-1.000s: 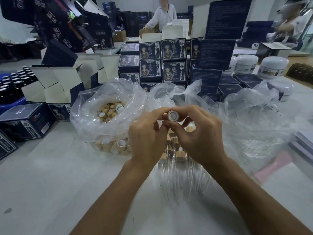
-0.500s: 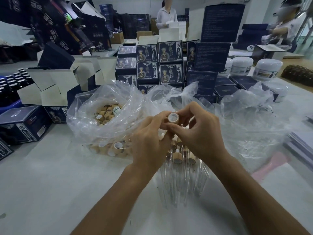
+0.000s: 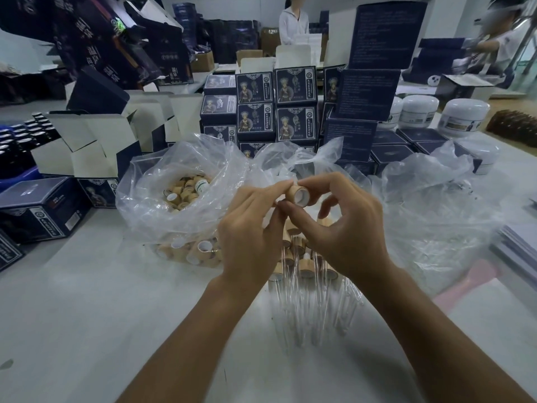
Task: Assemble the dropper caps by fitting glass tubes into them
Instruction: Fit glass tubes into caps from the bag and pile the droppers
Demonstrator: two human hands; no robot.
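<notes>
A wooden dropper cap (image 3: 297, 194) with a white inside is held above the table between both hands, its open end facing me. My left hand (image 3: 252, 228) pinches it from the left with thumb and fingertips. My right hand (image 3: 345, 228) pinches it from the right, thumb below and forefinger on top. Below the hands lies a pile of assembled droppers (image 3: 308, 289), wooden caps away from me and clear glass tubes pointing toward me. A clear plastic bag (image 3: 162, 205) at the left holds several loose wooden caps (image 3: 186, 191).
Stacked dark blue product boxes (image 3: 276, 109) stand behind the bags. Open white-lined cartons (image 3: 87, 146) sit at the left, white jars (image 3: 462, 114) at the back right. Another crumpled plastic bag (image 3: 436, 199) lies at the right beside a pink tool (image 3: 465, 286). People stand at the back.
Both hands have stayed together on the cap and turned it a little, so more of its wooden side shows. The view has shifted slightly.
</notes>
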